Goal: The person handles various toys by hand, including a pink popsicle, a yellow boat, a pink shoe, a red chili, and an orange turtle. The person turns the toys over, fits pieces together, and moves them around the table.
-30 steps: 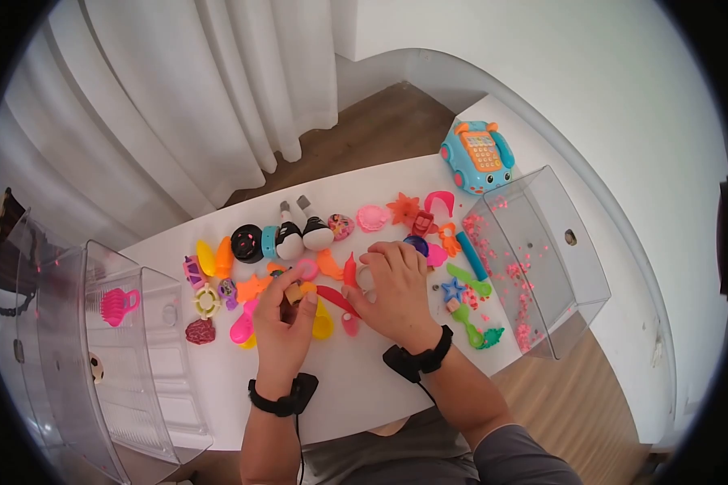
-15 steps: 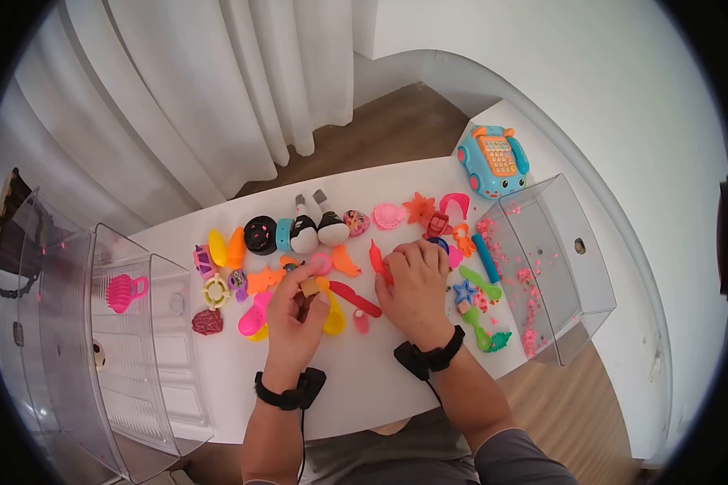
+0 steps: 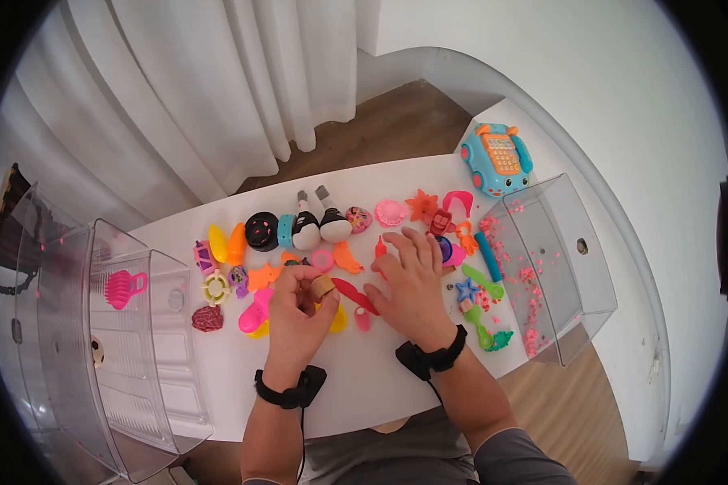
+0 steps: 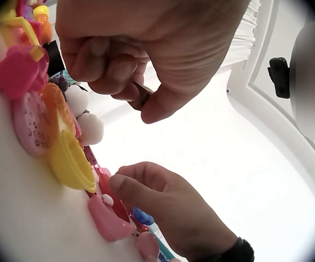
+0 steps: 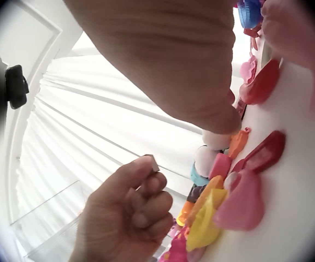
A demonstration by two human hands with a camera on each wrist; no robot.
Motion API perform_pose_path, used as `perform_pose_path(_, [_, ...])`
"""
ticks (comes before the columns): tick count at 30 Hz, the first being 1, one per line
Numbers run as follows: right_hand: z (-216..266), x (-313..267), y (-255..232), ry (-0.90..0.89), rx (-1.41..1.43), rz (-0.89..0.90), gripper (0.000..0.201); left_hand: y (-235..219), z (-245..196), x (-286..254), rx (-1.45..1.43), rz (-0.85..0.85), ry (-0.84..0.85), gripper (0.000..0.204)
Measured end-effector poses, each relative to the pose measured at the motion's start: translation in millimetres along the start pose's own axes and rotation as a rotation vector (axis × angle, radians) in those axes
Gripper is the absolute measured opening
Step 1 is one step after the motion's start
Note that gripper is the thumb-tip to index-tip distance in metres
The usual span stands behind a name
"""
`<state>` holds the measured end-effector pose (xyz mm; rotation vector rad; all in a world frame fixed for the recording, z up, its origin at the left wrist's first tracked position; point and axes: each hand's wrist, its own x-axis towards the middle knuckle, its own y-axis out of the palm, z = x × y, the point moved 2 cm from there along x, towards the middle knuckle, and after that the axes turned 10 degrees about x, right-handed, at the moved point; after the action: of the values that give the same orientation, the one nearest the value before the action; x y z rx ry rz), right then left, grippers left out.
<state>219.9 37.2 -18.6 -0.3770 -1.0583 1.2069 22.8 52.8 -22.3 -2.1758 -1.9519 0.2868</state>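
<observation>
My left hand [image 3: 294,315] pinches a small tan block [image 3: 323,287], wood-like in colour, between thumb and fingers above the toys. In the right wrist view a corner of the block [image 5: 154,162] pokes out past the thumb. My right hand [image 3: 415,297] hovers palm down with its fingers loosely spread, and nothing shows in its grasp. By its fingertips lies a bright red toy piece [image 3: 380,249]. Between the hands are a long dark red piece [image 3: 353,294] and a pink piece [image 3: 362,319]. A yellow cup-like toy [image 4: 70,162] lies under the left hand.
Many plastic toys spread across the white table [image 3: 364,380]. Black-and-white toy shoes [image 3: 306,232] lie at the back. At the right are a clear bin [image 3: 558,275] with pink bits and a toy phone [image 3: 497,160]. Clear bins [image 3: 137,364] stand left, with a pink comb-like toy [image 3: 125,289].
The left hand has turned the tan block between its fingers and moved slightly right. The right hand's fingers have spread and lifted. The head view has shifted a little.
</observation>
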Motion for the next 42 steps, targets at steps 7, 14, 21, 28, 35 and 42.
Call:
perform_pose_path(7, [-0.3,-6.8,8.2,-0.055,0.083,0.163,0.032,0.0,-0.3,-0.1,0.100,0.024,0.002,0.029])
perform_pose_path(14, [1.7,-7.7,5.8,-0.076,0.118,0.226,0.021,1.8,1.9,-0.1,0.215,0.032,0.058,0.031])
perform_pose_path(21, [0.7,-7.3,0.5,-0.045,0.096,0.234,0.018,1.7,0.4,-0.8,0.275,0.024,0.081,0.034])
perform_pose_path(28, [-4.1,-7.2,0.3,-0.060,0.051,0.196,0.013,2.3,-4.0,-3.6,0.522,0.044,0.244,0.036])
perform_pose_path(35, [-5.8,-7.5,2.6,-0.052,0.059,0.179,0.014,3.6,-9.1,-7.1,0.626,0.037,0.266,0.034])
perform_pose_path(42, [-2.8,-6.8,-0.5,-0.052,0.091,0.180,0.012,1.8,-6.2,-7.0,0.617,-0.007,0.151,0.024])
